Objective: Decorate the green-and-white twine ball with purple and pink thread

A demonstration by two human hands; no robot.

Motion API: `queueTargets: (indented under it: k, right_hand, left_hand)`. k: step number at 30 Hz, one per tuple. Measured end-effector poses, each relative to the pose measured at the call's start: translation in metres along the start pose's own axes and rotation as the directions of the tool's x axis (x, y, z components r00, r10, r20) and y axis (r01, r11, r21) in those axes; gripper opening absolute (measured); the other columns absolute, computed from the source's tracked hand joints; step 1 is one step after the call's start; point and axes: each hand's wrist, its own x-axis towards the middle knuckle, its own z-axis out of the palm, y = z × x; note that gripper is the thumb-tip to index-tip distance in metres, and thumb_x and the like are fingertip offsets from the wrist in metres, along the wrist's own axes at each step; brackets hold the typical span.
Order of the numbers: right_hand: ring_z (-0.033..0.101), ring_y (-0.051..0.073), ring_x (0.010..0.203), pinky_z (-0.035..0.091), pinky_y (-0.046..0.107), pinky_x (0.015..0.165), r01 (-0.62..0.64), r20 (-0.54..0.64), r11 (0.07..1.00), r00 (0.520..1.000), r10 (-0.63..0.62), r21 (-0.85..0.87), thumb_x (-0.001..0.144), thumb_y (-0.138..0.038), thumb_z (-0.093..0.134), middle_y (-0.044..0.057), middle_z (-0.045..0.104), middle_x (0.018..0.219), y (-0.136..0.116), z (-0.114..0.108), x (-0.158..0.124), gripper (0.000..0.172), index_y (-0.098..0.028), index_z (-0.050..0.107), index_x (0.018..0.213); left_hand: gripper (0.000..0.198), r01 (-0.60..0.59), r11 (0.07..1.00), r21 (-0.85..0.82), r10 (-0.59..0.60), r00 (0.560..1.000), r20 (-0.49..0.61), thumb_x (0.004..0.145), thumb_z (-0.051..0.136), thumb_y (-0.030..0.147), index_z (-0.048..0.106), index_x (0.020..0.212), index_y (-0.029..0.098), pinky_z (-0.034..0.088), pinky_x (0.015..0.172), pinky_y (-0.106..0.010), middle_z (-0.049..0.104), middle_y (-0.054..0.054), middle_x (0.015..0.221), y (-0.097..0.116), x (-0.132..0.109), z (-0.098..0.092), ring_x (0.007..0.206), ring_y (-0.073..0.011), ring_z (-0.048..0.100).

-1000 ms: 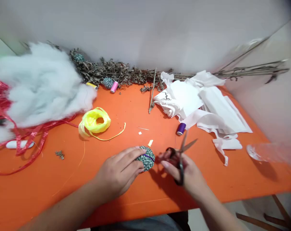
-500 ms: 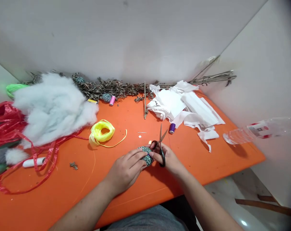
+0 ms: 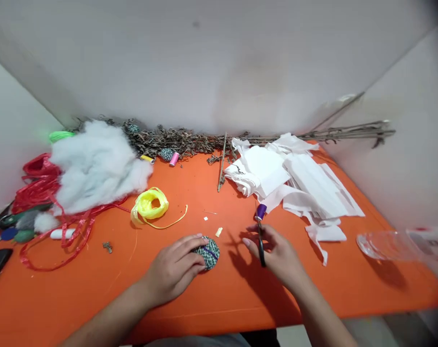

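Observation:
My left hand (image 3: 179,265) is closed round the left side of a round, green-and-white patterned fabric ball (image 3: 211,253), which rests on the orange table. A dark purple line runs across the ball's top. To the right, my right hand (image 3: 275,250) holds black-handled scissors (image 3: 261,241) above the table, apart from the ball, and casts a shadow below. The scissors point away from me, towards a purple thread spool (image 3: 261,211). Between and beyond the hands lie a small pale yellow piece (image 3: 219,232), a tiny white scrap (image 3: 205,218) and a thin needle-like sliver (image 3: 210,212).
White stuffing (image 3: 99,168) and red plastic ribbon (image 3: 41,190) fill the left. A yellow ribbon roll (image 3: 152,205) lies nearer the middle. Dried stalks (image 3: 175,140) run along the wall. White cloth pieces (image 3: 306,178) and a clear plastic bottle (image 3: 385,250) are on the right.
My right hand has drawn away from the ball to the right with the scissors. The ball, still under my left hand, now shows more of its surface. The camera view has shifted.

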Motion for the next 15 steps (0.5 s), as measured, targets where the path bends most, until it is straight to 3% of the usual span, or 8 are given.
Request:
queueTargets:
  k: [2,3,6,8,10,13,15]
  right_hand:
    - [0.069,0.026,0.080,0.051,0.034,0.071,0.055,0.008,0.950,0.998,-0.055,-0.306,0.077,-0.049,0.067,0.009,0.072,0.097,0.009,-0.030,0.004,0.038,-0.023,0.060,0.103]
    - [0.070,0.026,0.078,0.050,0.032,0.066,0.087,0.040,0.897,0.996,-0.077,-0.432,0.079,-0.048,0.064,0.008,0.073,0.092,0.015,-0.043,0.006,0.033,-0.024,0.060,0.102]
    - [0.072,0.027,0.084,0.045,0.028,0.058,0.151,0.107,0.738,0.989,-0.107,-0.658,0.082,-0.040,0.054,0.006,0.075,0.092,0.035,-0.074,0.012,0.023,-0.027,0.059,0.100]
    - [0.073,0.026,0.084,0.044,0.028,0.055,0.173,0.164,0.673,0.983,-0.078,-0.719,0.082,-0.036,0.050,0.006,0.075,0.098,0.051,-0.088,0.016,0.026,-0.027,0.057,0.106]
    - [0.073,0.026,0.080,0.044,0.028,0.052,0.174,0.202,0.628,0.979,-0.027,-0.759,0.081,-0.039,0.050,0.006,0.074,0.102,0.067,-0.096,0.016,0.032,-0.027,0.057,0.110]
    - [0.073,0.027,0.075,0.045,0.032,0.050,0.117,0.121,0.601,0.992,-0.035,-0.791,0.084,-0.047,0.046,0.009,0.072,0.111,0.083,-0.099,0.010,0.040,-0.027,0.056,0.117]
    - [0.073,0.028,0.080,0.048,0.033,0.052,0.100,0.079,0.604,0.995,-0.060,-0.791,0.086,-0.048,0.044,0.010,0.070,0.119,0.085,-0.098,0.002,0.042,-0.029,0.056,0.121]
  left_hand:
    - [0.011,0.205,0.978,-0.037,-0.206,0.978,-0.021,0.094,0.052,0.018,0.062,0.091,0.021,0.051,0.098,-0.032,0.066,-0.008,0.123,0.004,0.002,-0.003,0.117,-0.0196,0.061]
    - [0.012,0.331,0.942,-0.049,-0.333,0.942,-0.036,0.095,0.051,0.023,0.062,0.090,0.021,0.052,0.094,-0.031,0.067,-0.007,0.119,0.004,0.003,-0.005,0.113,-0.0188,0.063]
    - [0.021,0.621,0.781,-0.068,-0.624,0.771,-0.129,0.097,0.047,0.036,0.062,0.095,0.021,0.053,0.081,-0.029,0.070,-0.006,0.106,0.000,0.013,-0.008,0.094,-0.0183,0.067]
    - [0.028,0.698,0.716,-0.022,-0.692,0.704,-0.163,0.098,0.043,0.039,0.064,0.098,0.021,0.052,0.077,-0.029,0.071,-0.006,0.104,-0.006,0.022,-0.008,0.092,-0.0193,0.067]
    - [0.030,0.718,0.691,0.084,-0.700,0.694,-0.167,0.098,0.041,0.037,0.066,0.106,0.023,0.049,0.079,-0.029,0.072,-0.005,0.108,-0.012,0.030,-0.007,0.097,-0.0203,0.067]
    - [0.032,0.764,0.620,0.178,-0.726,0.645,-0.238,0.093,0.049,0.045,0.069,0.083,0.022,0.042,0.063,-0.027,0.073,-0.003,0.086,-0.012,0.035,-0.003,0.078,-0.0198,0.066]
    - [0.043,0.796,0.576,0.188,-0.737,0.605,-0.301,0.089,0.053,0.054,0.061,0.064,0.019,0.036,0.056,-0.026,0.066,-0.002,0.068,-0.004,0.030,-0.004,0.063,-0.0166,0.059]
